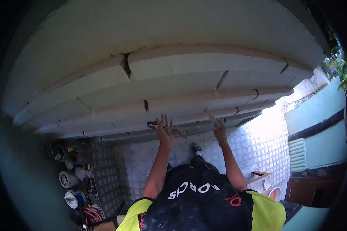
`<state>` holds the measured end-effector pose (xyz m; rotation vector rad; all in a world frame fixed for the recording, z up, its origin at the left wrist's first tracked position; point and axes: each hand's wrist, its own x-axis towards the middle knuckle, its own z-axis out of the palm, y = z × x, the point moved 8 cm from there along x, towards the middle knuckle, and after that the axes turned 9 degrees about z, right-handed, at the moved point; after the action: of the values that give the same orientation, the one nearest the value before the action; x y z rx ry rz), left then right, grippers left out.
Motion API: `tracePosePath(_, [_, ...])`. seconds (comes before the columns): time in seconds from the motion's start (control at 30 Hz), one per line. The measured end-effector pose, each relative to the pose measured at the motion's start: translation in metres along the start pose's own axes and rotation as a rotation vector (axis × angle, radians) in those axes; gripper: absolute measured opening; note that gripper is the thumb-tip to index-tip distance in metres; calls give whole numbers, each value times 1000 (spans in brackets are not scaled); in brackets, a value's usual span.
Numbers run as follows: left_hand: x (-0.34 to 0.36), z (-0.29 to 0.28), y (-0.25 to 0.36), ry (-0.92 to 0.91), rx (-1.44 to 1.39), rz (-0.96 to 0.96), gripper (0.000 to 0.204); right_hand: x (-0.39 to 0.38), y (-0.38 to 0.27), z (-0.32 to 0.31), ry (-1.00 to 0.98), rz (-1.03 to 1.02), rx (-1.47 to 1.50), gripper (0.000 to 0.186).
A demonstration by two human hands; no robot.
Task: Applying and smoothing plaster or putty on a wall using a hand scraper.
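Your left hand (165, 129) extends its fingers beside a dusty object (181, 133), grip impossible to tell; your right hand (219, 131) grasps a pale blurred tool (213, 119) near gapped white ledges (204, 61)

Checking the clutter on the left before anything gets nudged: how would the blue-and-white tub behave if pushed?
The blue-and-white tub looks like rigid plastic, so it would probably keep its shape. Its round wall suggests it could roll if tipped over. The red cords close by might snag it.
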<state>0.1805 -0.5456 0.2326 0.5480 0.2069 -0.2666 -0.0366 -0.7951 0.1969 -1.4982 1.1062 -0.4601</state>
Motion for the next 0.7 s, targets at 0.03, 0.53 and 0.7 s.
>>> tracePosePath(0.03, [4, 11, 3, -53, -96, -12, 75, -2, -5, -2, -26, -2, -8, 40])
tracePosePath(0.53, [59, -37, -23, -94, 176, 152, 37, -49, 27, -4, -173, 352, 85, 39])
tracePosePath(0.7, [65, -45, -29, -37, 167, 192, 34, -56, -22, 8, -264, 134, 17, 40])
